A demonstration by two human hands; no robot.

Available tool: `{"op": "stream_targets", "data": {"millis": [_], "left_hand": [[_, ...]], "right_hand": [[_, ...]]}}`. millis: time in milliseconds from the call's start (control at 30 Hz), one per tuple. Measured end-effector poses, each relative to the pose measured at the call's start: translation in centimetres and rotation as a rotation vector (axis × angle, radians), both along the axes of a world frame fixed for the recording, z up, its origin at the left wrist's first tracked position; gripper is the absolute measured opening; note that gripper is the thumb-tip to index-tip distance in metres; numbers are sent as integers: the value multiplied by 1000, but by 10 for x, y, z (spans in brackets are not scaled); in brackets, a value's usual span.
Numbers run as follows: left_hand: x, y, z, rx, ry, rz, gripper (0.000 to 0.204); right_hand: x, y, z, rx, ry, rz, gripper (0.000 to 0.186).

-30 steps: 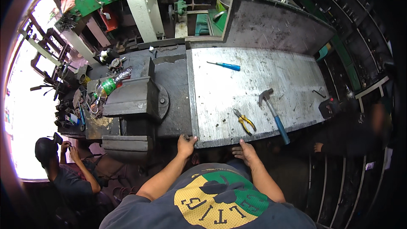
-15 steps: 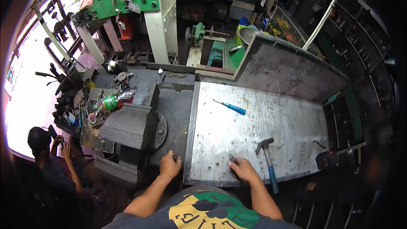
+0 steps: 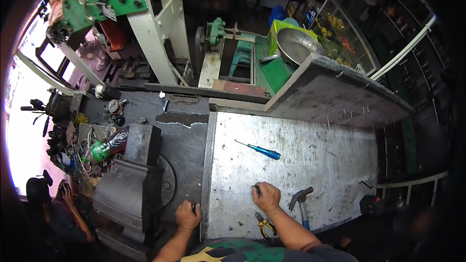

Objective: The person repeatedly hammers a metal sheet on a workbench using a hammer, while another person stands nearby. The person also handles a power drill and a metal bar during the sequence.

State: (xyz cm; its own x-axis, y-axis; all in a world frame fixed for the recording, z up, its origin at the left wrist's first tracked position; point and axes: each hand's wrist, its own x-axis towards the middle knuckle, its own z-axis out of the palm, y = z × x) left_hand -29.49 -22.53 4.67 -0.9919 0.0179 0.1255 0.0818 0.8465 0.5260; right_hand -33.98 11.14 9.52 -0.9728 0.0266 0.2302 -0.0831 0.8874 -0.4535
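Note:
My left hand (image 3: 187,214) is closed at the left edge of a scratched metal board (image 3: 291,174), with something dark and indistinct in its fingers. My right hand (image 3: 266,196) rests closed on the board, also around something small and dark. Just below it lie yellow-and-black pliers (image 3: 267,228). To its right is a blue-handled hammer (image 3: 303,213). A blue screwdriver (image 3: 266,152) lies farther forward. Left of the board stands a large bench vise (image 3: 121,194).
An upright metal plate (image 3: 340,97) backs the board. Behind it are a steel pan (image 3: 300,43) and green machine (image 3: 213,33). Cluttered tools and a plastic bottle (image 3: 99,150) lie left. A co-worker (image 3: 53,203) is at lower left, holding something.
Both my hands rose from the board's front edge and closed; my right one moved forward onto the board, beyond the pliers. The view has tilted up toward the machinery.

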Motion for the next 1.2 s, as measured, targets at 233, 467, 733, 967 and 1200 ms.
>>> {"op": "stream_targets", "data": {"millis": [233, 467, 733, 967, 1200], "left_hand": [[0, 1, 3, -16, -51, -14, 19], [2, 1, -6, -48, 8, -20, 19], [5, 3, -6, -22, 4, 47, 28], [5, 1, -4, 26, 13, 3, 38], [40, -35, 0, 772, -149, -209, 48]], "right_hand": [[-5, 1, 5, -18, -25, 6, 13], [2, 3, 3, 13, -32, -12, 14], [11, 3, -4, -28, -38, -60, 19], [21, 7, 11, -262, -38, -136, 24], [152, 83, 41, 67, -30, -715, 46]]}}
